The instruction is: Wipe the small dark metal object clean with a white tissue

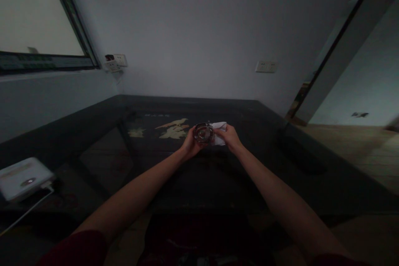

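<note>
Both of my arms reach out over a dark glass table (249,166). My left hand (189,144) is closed round a small round glass dish (203,133), possibly an ashtray, held above the table top. My right hand (229,136) is closed on a white cloth or tissue (219,126) pressed against the right side of the dish. The two hands meet at the dish.
A white flat device (21,178) with a white cable lies at the table's left edge. Pale leaf-like patterns (173,129) show on the table behind the hands. Wall sockets (116,62) sit in the left corner and another (266,66) on the back wall. An open doorway (358,91) is at the right.
</note>
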The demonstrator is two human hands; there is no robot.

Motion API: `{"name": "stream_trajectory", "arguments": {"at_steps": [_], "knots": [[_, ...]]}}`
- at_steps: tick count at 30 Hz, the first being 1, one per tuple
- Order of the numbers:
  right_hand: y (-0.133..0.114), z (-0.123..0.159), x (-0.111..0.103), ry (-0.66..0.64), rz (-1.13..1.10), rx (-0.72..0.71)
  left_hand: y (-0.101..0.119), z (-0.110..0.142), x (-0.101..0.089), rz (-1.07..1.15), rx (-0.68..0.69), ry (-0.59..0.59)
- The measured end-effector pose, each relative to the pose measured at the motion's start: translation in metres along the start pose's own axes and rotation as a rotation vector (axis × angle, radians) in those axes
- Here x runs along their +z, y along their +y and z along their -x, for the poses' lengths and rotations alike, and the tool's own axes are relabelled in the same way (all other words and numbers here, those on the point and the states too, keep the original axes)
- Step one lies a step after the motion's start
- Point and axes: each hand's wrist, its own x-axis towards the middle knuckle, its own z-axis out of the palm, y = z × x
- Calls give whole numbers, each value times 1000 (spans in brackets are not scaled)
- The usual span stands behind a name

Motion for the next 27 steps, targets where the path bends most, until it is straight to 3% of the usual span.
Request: {"name": "stream_trajectory", "arguments": {"at_steps": [6,17,24,27], "knots": [[0,0,-2,36,69,-20,0,-4,-3,-3,83,74],[10,-9,-11,170,293,-139,-2,1,5,-55,35,29],[17,-15,-13,175,366,-156,-5,-5,2,-122,126,99],[14,-21,-18,291,328,-256,-9,-9,-5,-197,235,138]]}}
